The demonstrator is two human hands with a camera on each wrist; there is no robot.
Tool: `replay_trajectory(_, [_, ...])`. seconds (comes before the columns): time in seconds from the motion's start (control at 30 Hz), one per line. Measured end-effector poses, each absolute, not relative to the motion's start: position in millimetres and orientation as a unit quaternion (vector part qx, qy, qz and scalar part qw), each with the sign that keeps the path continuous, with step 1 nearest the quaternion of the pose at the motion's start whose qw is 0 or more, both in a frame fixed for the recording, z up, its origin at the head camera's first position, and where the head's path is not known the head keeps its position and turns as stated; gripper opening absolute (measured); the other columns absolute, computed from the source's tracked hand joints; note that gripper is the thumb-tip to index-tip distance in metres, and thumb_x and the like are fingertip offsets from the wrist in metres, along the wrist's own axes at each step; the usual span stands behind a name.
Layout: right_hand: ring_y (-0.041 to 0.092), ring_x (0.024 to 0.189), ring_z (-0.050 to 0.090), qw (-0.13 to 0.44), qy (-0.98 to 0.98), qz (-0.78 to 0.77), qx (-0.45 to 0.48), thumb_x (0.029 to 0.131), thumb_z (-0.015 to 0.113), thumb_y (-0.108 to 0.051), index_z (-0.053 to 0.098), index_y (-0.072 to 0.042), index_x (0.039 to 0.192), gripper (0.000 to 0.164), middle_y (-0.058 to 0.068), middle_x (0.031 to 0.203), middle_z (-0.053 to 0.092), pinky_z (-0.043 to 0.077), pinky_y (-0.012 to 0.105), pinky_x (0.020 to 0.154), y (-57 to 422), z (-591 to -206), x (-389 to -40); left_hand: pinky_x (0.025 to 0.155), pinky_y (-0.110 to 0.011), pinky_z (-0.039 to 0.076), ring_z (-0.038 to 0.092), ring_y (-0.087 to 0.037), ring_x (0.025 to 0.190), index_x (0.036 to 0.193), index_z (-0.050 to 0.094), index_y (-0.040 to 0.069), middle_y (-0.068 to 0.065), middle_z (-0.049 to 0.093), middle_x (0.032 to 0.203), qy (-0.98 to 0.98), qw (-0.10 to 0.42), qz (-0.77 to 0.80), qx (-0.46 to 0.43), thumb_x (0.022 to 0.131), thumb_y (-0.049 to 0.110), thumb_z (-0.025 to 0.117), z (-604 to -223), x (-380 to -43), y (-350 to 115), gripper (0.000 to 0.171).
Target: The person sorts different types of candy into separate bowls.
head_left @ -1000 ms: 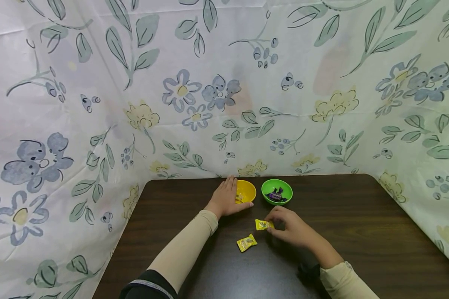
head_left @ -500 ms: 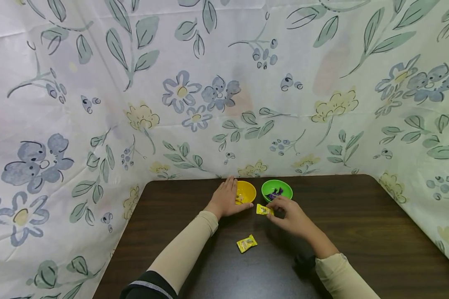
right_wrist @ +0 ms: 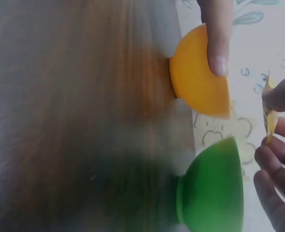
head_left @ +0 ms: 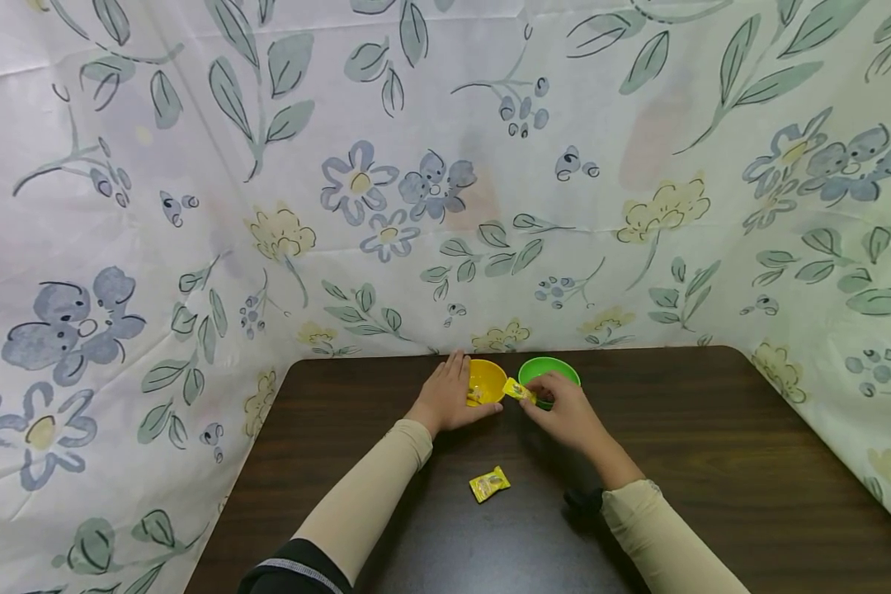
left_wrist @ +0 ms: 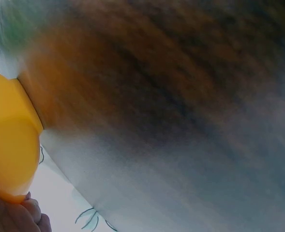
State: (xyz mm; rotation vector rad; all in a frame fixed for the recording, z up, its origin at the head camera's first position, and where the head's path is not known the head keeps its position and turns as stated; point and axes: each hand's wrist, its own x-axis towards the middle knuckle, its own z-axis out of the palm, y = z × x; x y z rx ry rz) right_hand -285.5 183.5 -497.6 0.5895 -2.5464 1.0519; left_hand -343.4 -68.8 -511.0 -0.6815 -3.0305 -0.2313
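Observation:
A yellow bowl stands near the table's far edge with a bit of yellow wrapper visible inside. My left hand rests against its left side, fingers straight and thumb stretched along the front. In the right wrist view that thumb lies flat on the bowl's wall. Between thumb and fingertips, my right hand pinches a yellow-wrapped candy, held up beside the yellow bowl's right rim. Right behind this hand is a green bowl, its contents hidden by the fingers. Another yellow-wrapped candy lies on the table, nearer the body.
The dark wooden table is bordered at the back and both sides by a white floral cloth. Both bowls stand close to that cloth, with a narrow gap between them. A dark object shows beside the right cuff.
My right hand has carried its candy up and slightly left, from in front of the bowls to the yellow bowl's rim, covering the purple candies in the green bowl. The left hand stays put.

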Motion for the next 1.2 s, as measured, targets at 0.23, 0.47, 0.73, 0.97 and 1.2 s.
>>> replay_trajectory(0.23, [0.025,0.089,0.067,0.133,-0.907,0.341,0.209,0.091,0.083,-0.019,0.078,-0.007,0.104,0.018,0.005,0.098,0.071,0.059,0.042,0.081,169.0,-486.8,-305.8,0.134,-0.045,0.021,0.022,-0.028,0.165,0.168,0.025,0.001,-0.018,0.023,0.176,-0.971,0.016,-0.080,-0.224,0.093,0.087,0.040,-511.6,-345.4,-69.7,0.115])
replay_trajectory(0.47, [0.023,0.092,0.067,0.132,-0.926,0.293,0.197,0.092,0.082,-0.026,0.078,-0.013,0.108,0.021,0.002,0.102,0.070,0.059,0.043,0.082,155.6,-482.7,-315.3,0.134,-0.045,0.022,0.021,-0.029,0.165,0.167,0.025,-0.001,-0.020,0.023,0.176,-0.970,0.023,-0.078,-0.231,0.093,0.088,0.038,-509.4,-344.7,-69.6,0.117])
replay_trajectory(0.73, [0.025,0.097,0.069,0.115,-0.933,0.285,0.189,0.093,0.082,-0.034,0.078,-0.012,0.113,0.029,0.006,0.108,0.072,0.058,0.043,0.082,145.8,-482.2,-311.8,0.134,-0.044,0.021,0.019,-0.029,0.166,0.168,0.023,0.000,-0.019,0.022,0.176,-0.970,0.015,-0.069,-0.233,0.092,0.090,0.033,-511.4,-344.2,-69.1,0.118])
replay_trajectory(0.97, [0.025,0.092,0.066,0.114,-0.924,0.293,0.218,0.095,0.080,-0.027,0.078,-0.008,0.113,0.026,0.010,0.109,0.073,0.056,0.041,0.081,151.6,-484.6,-305.5,0.134,-0.044,0.021,0.019,-0.029,0.166,0.168,0.024,0.001,-0.019,0.022,0.177,-0.972,0.011,-0.062,-0.228,0.092,0.090,0.031,-510.0,-344.6,-70.1,0.118])
replay_trajectory(1.2, [0.015,0.088,0.061,0.115,-0.922,0.284,0.238,0.094,0.081,-0.027,0.078,-0.012,0.110,0.023,0.003,0.102,0.069,0.055,0.037,0.079,158.0,-485.6,-291.3,0.134,-0.044,0.021,0.019,-0.029,0.166,0.168,0.024,0.000,-0.018,0.021,0.177,-0.972,0.012,-0.062,-0.227,0.092,0.091,0.032,-511.4,-345.8,-70.6,0.118])
